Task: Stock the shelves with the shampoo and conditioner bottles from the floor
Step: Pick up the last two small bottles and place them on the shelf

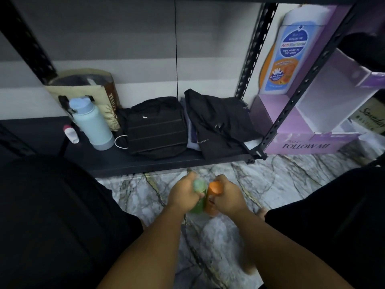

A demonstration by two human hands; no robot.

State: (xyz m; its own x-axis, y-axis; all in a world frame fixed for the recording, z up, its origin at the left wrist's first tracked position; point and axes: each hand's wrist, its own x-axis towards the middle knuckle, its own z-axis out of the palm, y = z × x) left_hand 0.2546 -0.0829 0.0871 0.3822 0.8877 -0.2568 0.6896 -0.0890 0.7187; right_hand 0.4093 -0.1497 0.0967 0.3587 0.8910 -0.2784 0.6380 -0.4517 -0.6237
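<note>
head view: both hands low over the grey-veined marble floor (208,236), one bottle in each
left hand (183,192): fingers curled round the green plastic bottle with a pale green cap (198,203), gripped near its top
right hand (227,197): fingers wrapped round the orange plastic bottle with an orange cap (214,189), just right of the left hand, the bottles touching
bottle bases: below the hands, blurred; cannot tell if they rest on the floor
risk, grip: held high, a smooth bottle may slip or swing when raised
risk, edge: the dark bottom shelf board (145,165) lies just ahead of the knuckles; a forward lift could clip it
risk, room: the black fabric bag (156,130) and pale blue metal flask (91,124) beyond the hands crowd that board; a bottle set there could topple
</note>
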